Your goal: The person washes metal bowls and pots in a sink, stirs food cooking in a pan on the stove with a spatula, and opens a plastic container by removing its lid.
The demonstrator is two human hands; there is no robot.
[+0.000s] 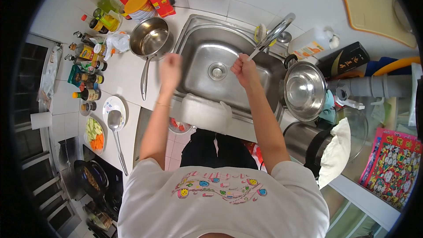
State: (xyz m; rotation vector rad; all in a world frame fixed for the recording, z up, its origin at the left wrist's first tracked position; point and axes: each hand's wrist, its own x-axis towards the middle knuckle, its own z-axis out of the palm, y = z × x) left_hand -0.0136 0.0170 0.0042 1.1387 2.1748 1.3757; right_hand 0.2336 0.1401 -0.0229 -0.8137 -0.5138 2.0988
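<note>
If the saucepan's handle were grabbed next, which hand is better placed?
Likely the left hand: it is nearer the handle, while the right hand is over the sink, by the tap.

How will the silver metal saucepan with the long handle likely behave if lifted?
The silver metal saucepan should stay stiff, given its metal walls. Its polished surface may be slippery if wet. Held by its long metal handle, it would probably dip away, its wide body being at the far end.

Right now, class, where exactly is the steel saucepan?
In the head view, the steel saucepan stands on the counter just left of the sink, with a white plastic bag on its other side and its handle pointing down the picture.
</note>
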